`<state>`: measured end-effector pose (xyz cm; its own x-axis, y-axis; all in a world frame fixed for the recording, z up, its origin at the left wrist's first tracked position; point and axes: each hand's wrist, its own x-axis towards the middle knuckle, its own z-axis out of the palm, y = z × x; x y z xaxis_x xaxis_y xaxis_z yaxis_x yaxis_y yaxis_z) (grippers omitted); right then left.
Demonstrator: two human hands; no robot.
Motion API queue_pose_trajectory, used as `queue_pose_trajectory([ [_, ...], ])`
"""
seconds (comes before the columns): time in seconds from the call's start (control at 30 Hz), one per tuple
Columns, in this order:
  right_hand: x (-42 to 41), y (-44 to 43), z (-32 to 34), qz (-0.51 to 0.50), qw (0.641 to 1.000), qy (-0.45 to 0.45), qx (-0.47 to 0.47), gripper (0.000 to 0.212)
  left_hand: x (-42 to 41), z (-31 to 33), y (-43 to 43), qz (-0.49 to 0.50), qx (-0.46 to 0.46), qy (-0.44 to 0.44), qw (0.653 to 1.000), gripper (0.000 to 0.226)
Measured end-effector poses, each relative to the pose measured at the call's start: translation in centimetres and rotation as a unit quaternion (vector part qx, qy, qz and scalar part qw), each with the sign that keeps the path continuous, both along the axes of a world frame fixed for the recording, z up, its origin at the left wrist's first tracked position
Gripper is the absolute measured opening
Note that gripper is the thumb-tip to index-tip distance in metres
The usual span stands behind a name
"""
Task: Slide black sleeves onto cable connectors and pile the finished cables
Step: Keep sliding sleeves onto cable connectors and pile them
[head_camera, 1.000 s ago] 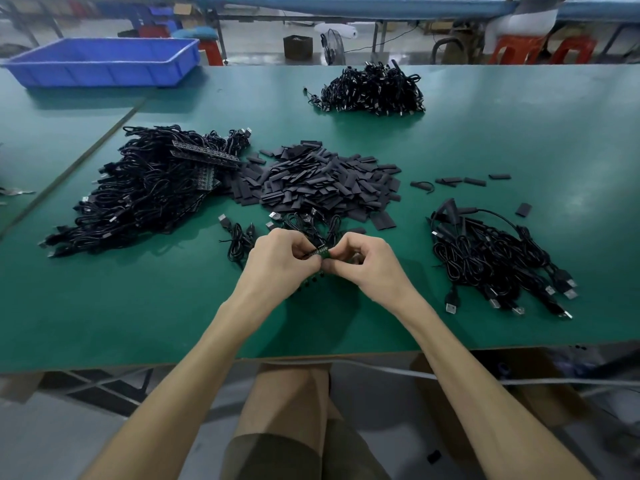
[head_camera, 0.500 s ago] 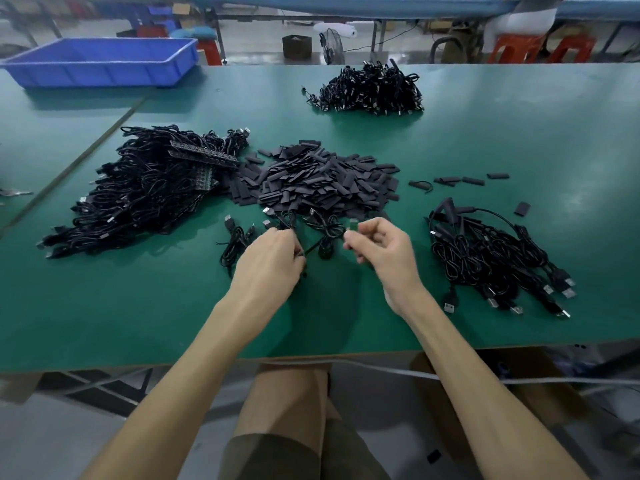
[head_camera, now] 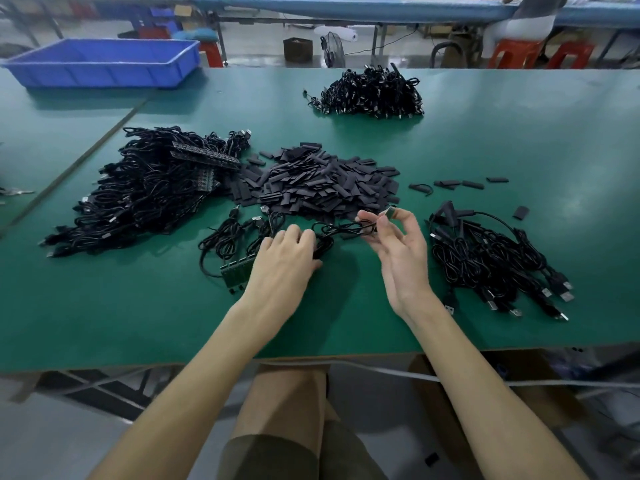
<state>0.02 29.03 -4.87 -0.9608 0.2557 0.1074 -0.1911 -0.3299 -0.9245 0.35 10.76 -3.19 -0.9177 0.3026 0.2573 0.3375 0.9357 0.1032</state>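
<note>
Pinching a connector (head_camera: 390, 213) in our right hand (head_camera: 403, 258); left hand (head_camera: 285, 261) on loose cables (head_camera: 225, 241), grip unclear. Next, probably: sleeve heap (head_camera: 311, 183).

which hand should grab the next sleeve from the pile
Probably left. The right hand is busy pinching a connector, while the left hand lies on the loose cables, just short of the sleeve pile.

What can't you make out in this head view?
All in the head view:
Whether left hand grips the cable: hidden by its own back.
Whether the connector pinched by right hand is sleeved: too small.
What the blue bin holds: hidden by its wall.
The far person: cut off by the top edge.
</note>
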Motion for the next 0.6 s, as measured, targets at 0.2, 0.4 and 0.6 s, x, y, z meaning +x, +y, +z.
queue_pose_trajectory([
  [0.2, -0.1, 0.6, 0.2, -0.040, 0.992, -0.032, -0.117, 0.010, -0.4, -0.4, -1.6, 0.084, -0.035, 0.025, 0.996, 0.017],
  [0.4, -0.2, 0.1, -0.2, -0.036, 0.999, -0.035, -0.012, 0.013, -1.2, 1.0, -1.9, 0.147, -0.041, 0.022, 0.988, 0.024],
  [0.6, -0.1, 0.1, -0.1, -0.025, 0.999, -0.043, 0.002, 0.012, -3.6, 1.5, 2.3, -0.011, 0.083, -0.031, 0.996, 0.022],
])
